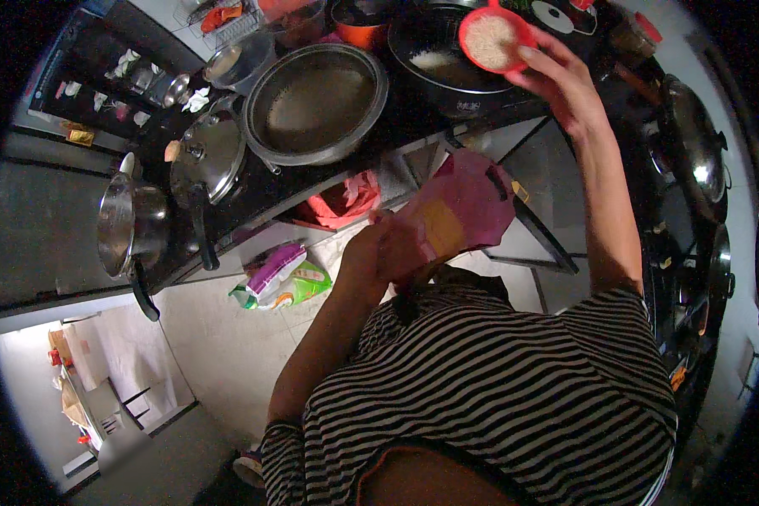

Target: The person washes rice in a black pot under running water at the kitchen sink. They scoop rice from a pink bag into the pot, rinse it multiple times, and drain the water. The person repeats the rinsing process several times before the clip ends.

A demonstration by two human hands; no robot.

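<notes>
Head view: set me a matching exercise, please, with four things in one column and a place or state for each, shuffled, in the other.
Column one
1. Red cup
2. Pink bag
3. Wok
4. Green pack

Column two
A. Lying on the floor
B. Held in the left hand
C. Black, with a white heap inside
D. Held up in the right hand

Pairs: 1-D, 2-B, 3-C, 4-A.

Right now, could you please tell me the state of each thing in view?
Red bowl, held in the right hand, containing pale grains
Black pan, uncovered, some pale grains inside
Grey pot, uncovered
Pink bag, gripped by the left hand
Colourful package, lying on the floor
</notes>
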